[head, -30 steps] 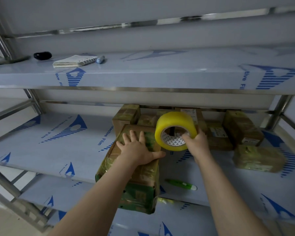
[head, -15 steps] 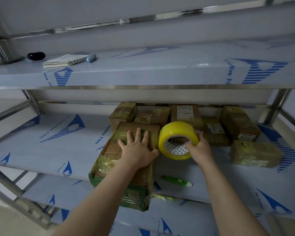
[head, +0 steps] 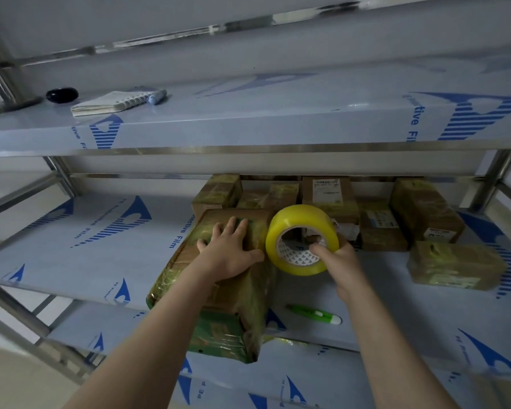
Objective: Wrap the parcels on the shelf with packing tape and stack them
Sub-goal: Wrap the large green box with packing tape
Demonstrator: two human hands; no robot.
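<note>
Large parcel (head: 239,305): brown card under yellowish tape, green print on its near end. It lies on the middle shelf (head: 86,255), and its near end sticks out past the shelf's front edge. Left hand (head: 229,255) lies flat on the parcel's top, fingers straight and spread, gripping nothing. Tape roll (head: 300,216), yellow, is held on edge just right of the parcel; whether it touches the parcel's side, cannot tell. Right hand (head: 341,267) grasps the roll, fingers (head: 320,250) curled into the core and round the rim. Right of the parcel, near the front edge, a green pen-like tool (head: 314,315) lies flat. Behind and right of the parcel is a cluster of smaller parcels (head: 455,265), taped, some with white labels. Above and left of the parcel, on the upper shelf (head: 278,113): spiral notebook (head: 112,101), blue marker (head: 157,97), black object (head: 62,95).
</note>
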